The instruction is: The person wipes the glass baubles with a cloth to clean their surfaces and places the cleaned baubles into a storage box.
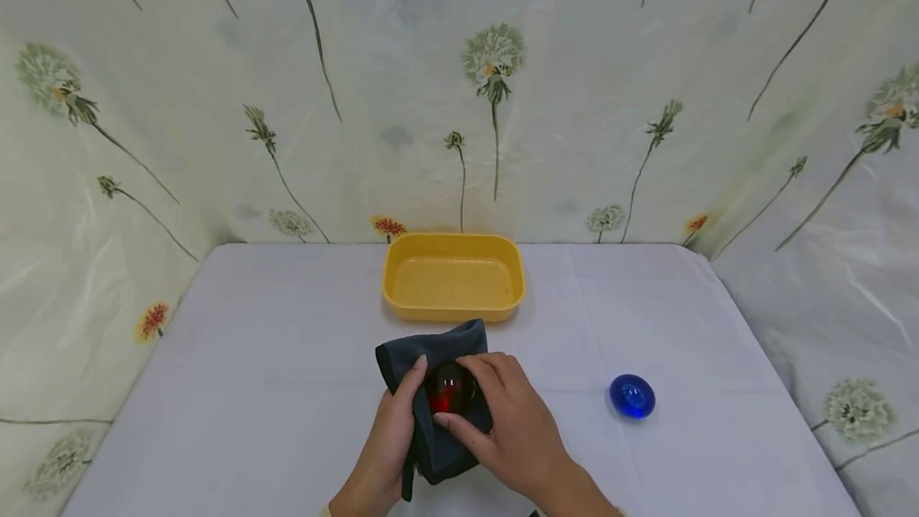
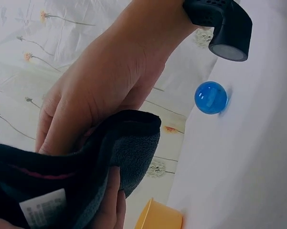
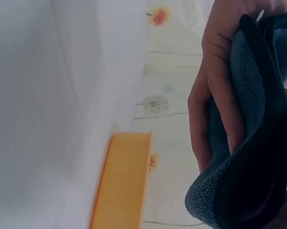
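Along the left side of the scene, a pale sheet [image 1: 65,246] printed with dandelions and red-orange flowers borders the table [image 1: 244,397], which is covered in white; the sheet continues across the far side and down the right. Left of centre at the near side, the left hand [image 1: 388,437] grasps a dark blue-grey cloth [image 1: 445,453] with black-bound edges, its thumb lying on the upper face beside the ball and its fingers wrapped round the outside, as the right wrist view shows. Within the cloth, the left wrist view shows a white label [image 2: 44,208] and a line of pinkish stitching [image 2: 43,174]. Over the near centre of the table, a translucent red ball [image 1: 450,391] rests against the cloth, between the two hands. Directly beyond it, near the far edge, stands a yellow rectangular tray [image 1: 452,282] with rounded corners, its bare floor visible. Just right of centre, the right hand [image 1: 517,429] grasps the red ball, its fingers curved over the far right side and its thumb set at the near left; a black device [image 2: 222,28] sits on its wrist. Farther right, well apart from both hands, a translucent blue ball [image 1: 633,396] lies on the table.
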Demonstrator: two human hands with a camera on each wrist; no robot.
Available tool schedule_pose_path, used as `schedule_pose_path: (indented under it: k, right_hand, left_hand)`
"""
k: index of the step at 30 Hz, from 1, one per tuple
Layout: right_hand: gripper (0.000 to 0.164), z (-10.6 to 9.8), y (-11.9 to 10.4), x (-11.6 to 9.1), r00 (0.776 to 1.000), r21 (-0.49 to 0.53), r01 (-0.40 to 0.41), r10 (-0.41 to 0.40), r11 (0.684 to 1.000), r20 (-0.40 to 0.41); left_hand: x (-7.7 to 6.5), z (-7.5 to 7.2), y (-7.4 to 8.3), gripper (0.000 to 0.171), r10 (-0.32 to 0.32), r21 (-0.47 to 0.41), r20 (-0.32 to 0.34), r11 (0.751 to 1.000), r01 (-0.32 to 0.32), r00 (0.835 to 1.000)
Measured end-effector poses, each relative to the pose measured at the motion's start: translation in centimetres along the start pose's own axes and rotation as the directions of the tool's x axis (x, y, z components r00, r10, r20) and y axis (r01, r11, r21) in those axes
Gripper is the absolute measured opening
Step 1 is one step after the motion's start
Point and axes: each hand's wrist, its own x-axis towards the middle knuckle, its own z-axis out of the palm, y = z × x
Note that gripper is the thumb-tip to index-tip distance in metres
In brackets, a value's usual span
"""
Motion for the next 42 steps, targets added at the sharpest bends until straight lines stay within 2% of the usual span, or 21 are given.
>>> schedule_pose_path:
  k: [8,12,14,19,24,30,37,42]
  right_hand:
    - [0.051,0.05,-0.27,0.20,0.995,-0.020,-0.096,0.095,0.995,-0.036]
    - [0.056,0.14,-0.34,0.21,0.992,-0.026,-0.126,0.126,0.992,-0.016]
    - [0.064,0.18,-0.28,0.19,0.994,-0.027,-0.107,0.107,0.994,0.000]
    - [0.083,0.18,-0.06,0.04,1.000,-0.018,0.006,-0.006,1.000,-0.001]
    - [0.072,0.08,-0.03,0.08,0.999,-0.028,0.032,-0.032,0.999,-0.007]
    - [0.062,0.13,-0.13,0.03,1.000,-0.007,-0.013,0.012,1.000,-0.019]
    - [0.049,0.43,0.09,0.05,0.995,-0.007,-0.065,0.065,0.998,-0.073]
    - [0.050,0.28,0.17,0.22,0.995,-0.031,-0.089,0.087,0.996,-0.057]
  left_hand:
    - [-0.01,0.07,0.07,0.083,0.000,0.029,0.001,1.000,0.000,1.000]
    - [-0.01,0.02,0.19,0.083,-0.010,0.030,-0.006,1.000,0.010,1.000]
    - [0.07,0.00,0.32,0.084,-0.007,0.030,-0.014,1.000,0.007,1.000]
    - [0.36,0.00,0.67,0.086,-0.002,0.018,-0.043,1.000,0.002,0.999]
    - [0.48,0.03,0.66,0.089,-0.028,0.011,-0.044,1.000,0.028,0.999]
    - [0.36,-0.07,0.29,0.086,-0.035,0.016,-0.018,0.999,0.035,0.999]
    - [0.06,-0.04,0.11,0.084,-0.018,0.012,0.018,1.000,0.017,1.000]
    - [0.24,0.16,0.21,0.084,-0.018,0.011,0.010,1.000,0.018,1.000]
